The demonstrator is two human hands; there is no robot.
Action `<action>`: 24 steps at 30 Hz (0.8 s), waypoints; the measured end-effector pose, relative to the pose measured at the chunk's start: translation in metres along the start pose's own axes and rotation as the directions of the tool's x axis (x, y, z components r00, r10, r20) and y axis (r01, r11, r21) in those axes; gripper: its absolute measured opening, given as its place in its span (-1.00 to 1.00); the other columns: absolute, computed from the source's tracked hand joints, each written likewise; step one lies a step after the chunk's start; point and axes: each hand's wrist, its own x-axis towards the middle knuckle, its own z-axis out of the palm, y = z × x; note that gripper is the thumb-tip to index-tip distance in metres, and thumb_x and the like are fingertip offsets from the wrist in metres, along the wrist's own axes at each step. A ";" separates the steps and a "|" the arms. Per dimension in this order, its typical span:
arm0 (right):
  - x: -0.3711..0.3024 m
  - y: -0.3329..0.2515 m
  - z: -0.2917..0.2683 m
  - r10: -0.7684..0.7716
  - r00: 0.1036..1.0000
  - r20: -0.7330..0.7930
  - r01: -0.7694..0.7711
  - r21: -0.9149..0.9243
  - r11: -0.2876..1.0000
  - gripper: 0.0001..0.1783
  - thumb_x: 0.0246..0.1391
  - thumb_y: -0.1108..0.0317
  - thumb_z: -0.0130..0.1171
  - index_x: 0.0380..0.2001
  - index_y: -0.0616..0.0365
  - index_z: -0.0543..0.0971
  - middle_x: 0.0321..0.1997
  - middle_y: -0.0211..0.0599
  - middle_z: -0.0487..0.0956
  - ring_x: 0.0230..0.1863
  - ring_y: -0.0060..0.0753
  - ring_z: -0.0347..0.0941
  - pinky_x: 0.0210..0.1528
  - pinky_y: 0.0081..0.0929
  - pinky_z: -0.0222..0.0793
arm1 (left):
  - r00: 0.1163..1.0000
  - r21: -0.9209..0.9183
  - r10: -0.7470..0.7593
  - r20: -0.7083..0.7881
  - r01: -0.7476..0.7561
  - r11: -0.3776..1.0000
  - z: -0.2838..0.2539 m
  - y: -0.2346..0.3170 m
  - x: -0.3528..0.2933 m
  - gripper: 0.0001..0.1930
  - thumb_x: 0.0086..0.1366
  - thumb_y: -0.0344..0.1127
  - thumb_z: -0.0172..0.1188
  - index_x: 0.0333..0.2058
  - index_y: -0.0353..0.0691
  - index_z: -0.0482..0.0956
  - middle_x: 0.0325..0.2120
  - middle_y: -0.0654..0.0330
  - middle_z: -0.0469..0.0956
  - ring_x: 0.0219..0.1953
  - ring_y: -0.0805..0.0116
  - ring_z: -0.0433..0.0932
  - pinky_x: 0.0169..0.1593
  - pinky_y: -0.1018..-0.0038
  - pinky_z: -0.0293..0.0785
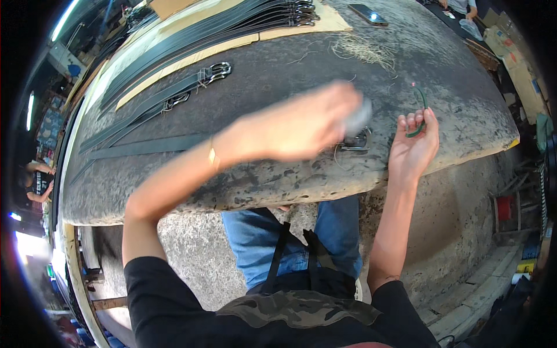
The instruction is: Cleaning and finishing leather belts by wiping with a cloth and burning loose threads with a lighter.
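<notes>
My left hand point(316, 119), smeared by motion, reaches across the table with its fingers curled in. A pale grey blur point(357, 118) shows at its fingertips; its kind cannot be made out. Just beneath lies a dark metal belt buckle point(355, 140), partly covered by the hand. To the left, a flat black belt strap point(149, 147) runs under my left forearm. My right hand point(415, 138), palm up at the table's near edge, has its fingers closed on a thin, curved green thing point(422, 95). A small pinkish spot shows near its upper end.
Two buckled black belts point(156, 105) lie at the left, and a thick row of belts point(214, 32) rests on cardboard point(333, 20) behind. Pale loose threads point(365, 49) and a phone point(368, 14) are farther back. Other people point(39, 181) are at the far left and far right.
</notes>
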 end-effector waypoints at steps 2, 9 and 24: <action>-0.001 0.004 0.001 0.018 0.999 0.027 -0.018 0.012 1.000 -0.91 0.22 0.46 -0.02 -0.23 0.23 0.39 -0.45 -0.43 0.32 -0.41 -0.55 0.22 -0.29 -0.44 0.24 | 0.993 0.092 0.025 0.119 -0.036 0.995 0.008 0.036 -0.051 -0.53 0.13 -0.40 0.15 0.06 -0.32 0.38 0.17 -0.02 0.28 0.28 0.15 0.23 0.26 0.21 0.23; 0.003 0.001 -0.002 -0.008 1.000 0.014 0.009 -0.027 1.000 -0.89 0.23 0.44 0.00 -0.22 0.24 0.43 -0.39 -0.40 0.40 -0.38 -0.57 0.27 -0.30 -0.48 0.25 | 0.993 0.059 -0.104 0.048 0.102 0.993 -0.029 0.048 -0.104 -0.83 -0.15 -0.54 0.11 -0.48 -0.32 0.55 -0.37 0.10 0.52 -0.26 0.14 0.51 -0.15 0.25 0.42; 0.067 -0.143 -0.140 0.028 0.996 -0.088 -0.055 -0.322 0.945 -0.81 0.22 0.35 0.09 -0.16 0.19 0.53 -0.24 -0.42 0.60 -0.40 -0.55 0.36 -0.44 -0.62 0.20 | 0.984 0.279 -0.163 -0.066 0.175 0.944 0.023 0.044 -0.043 -0.68 0.12 -0.18 0.21 -0.68 -0.29 0.50 -0.75 0.06 0.45 -0.65 0.08 0.51 -0.54 0.26 0.42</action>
